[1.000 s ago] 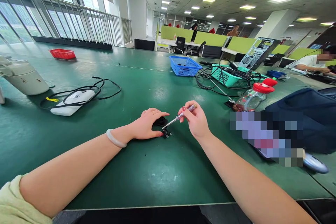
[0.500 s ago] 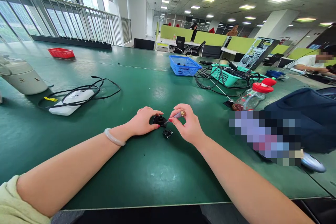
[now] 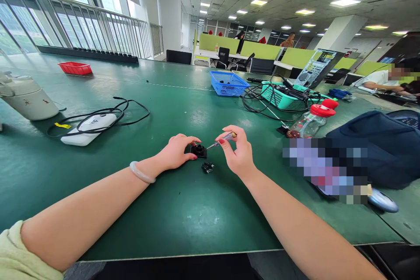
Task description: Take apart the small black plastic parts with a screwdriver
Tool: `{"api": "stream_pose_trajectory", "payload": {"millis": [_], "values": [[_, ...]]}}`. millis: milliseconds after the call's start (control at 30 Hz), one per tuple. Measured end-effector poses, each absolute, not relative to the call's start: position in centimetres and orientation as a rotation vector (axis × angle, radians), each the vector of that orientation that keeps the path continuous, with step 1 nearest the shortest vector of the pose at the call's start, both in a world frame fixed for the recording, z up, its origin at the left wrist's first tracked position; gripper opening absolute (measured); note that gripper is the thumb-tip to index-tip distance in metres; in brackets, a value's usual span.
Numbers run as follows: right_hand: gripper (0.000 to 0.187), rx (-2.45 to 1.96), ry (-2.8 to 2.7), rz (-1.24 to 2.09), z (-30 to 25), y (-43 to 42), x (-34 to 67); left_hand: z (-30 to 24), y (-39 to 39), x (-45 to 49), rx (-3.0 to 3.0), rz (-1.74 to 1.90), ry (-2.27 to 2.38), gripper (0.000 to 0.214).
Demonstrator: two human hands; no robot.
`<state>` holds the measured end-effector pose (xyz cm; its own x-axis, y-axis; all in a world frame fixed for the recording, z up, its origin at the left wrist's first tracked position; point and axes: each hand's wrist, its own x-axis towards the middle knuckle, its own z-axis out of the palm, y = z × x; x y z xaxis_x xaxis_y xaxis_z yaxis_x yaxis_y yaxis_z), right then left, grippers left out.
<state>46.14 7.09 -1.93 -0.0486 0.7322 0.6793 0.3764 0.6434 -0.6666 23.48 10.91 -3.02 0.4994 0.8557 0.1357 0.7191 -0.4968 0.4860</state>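
Note:
On the green table, a small black square part with a round raised middle (image 3: 199, 151) lies between the thumb and fingers of my left hand (image 3: 177, 152), which grips it from the left side. My right hand (image 3: 239, 151) is closed around the clear handle of a small screwdriver (image 3: 226, 138). The screwdriver's thin shaft slants down to the left, its tip at or close to the right edge of the black part; whether they touch I cannot tell. Just in front of it, a small black piece with light metal prongs (image 3: 208, 167) sits loose on the table.
To the left are a white device wrapped in black cable (image 3: 95, 127), a light jug (image 3: 31, 96) and a red tray (image 3: 75, 68). Blue (image 3: 228, 84) and green (image 3: 278, 96) baskets, a clear jar (image 3: 310, 122) and a dark bag (image 3: 374, 148) stand right. A person sits far right.
My right hand has drawn the screwdriver slightly up and right, so more of its shaft and of the black part shows. My left hand stays on the part.

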Motion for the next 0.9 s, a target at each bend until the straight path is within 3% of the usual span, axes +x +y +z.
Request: {"api": "stream_pose_trajectory", "payload": {"millis": [467, 700, 900], "values": [[0.021, -0.959, -1.804, 0.393, -3.3, 8.9, 45.6, -2.5, 10.4, 23.6, 2.369, 0.515, 1.345, 0.050], [0.028, -0.845, -1.695, 0.111, -2.4, 7.2, 45.7, -2.8, 10.3, 23.6, 2.412, 0.521, 1.279, 0.046], [0.031, -0.604, -1.981, -0.083, -2.8, 6.7, 44.3, -3.0, 10.4, 23.7, 2.423, 0.547, 1.241, 0.045]]}}
